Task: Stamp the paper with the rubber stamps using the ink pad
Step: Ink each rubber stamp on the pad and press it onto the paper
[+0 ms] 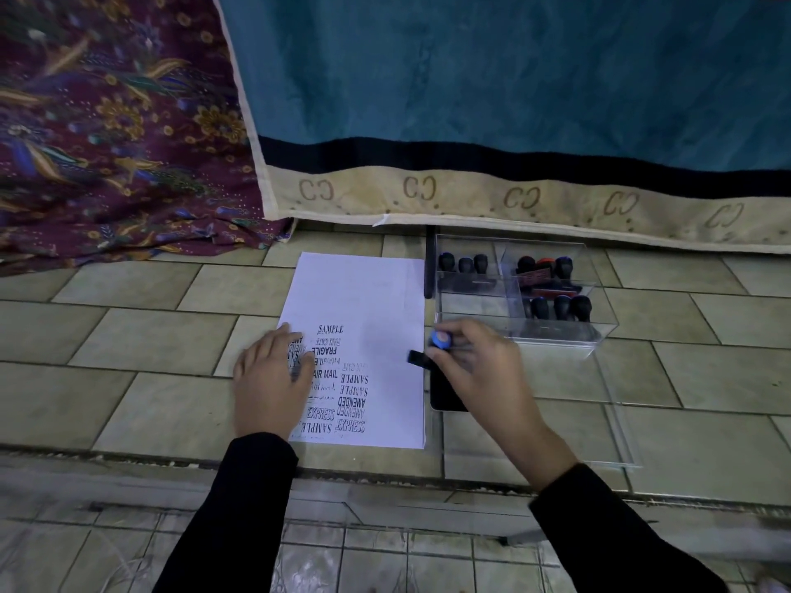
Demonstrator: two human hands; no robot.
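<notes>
Nearest me, my two black sleeves reach out over a ridged floor edge and pale rectangular tiles (141, 336). My left hand (269, 385) lies flat, fingers spread and holding nothing, pressed on the lower left part of the paper (376, 288), covering some of the printing. The sheet is white and smooth, its lower half crowded with black stamped words, some upside down: SAMPLE, FRAGILE, AIR MAIL, AMENDED, EXPRESS. Its upper half is bare.

My right hand (479, 370) is closed around a rubber stamp (430, 348): fingers wrapped on the round handle with a blue cap, the dark rectangular base poking out to the left at the paper's right edge. Under my palm sits the ink pad (445, 393), a flat dark slab just beside the sheet, mostly hidden by my hand.

Farther off stands a clear plastic box (599, 331) with compartments, holding more stamps (556, 308) with dark knobbed handles; their faces are too dim to read. Beyond hang a teal cloth (492, 66) with a beige lettered border and a maroon floral fabric (107, 122), both cut off.
</notes>
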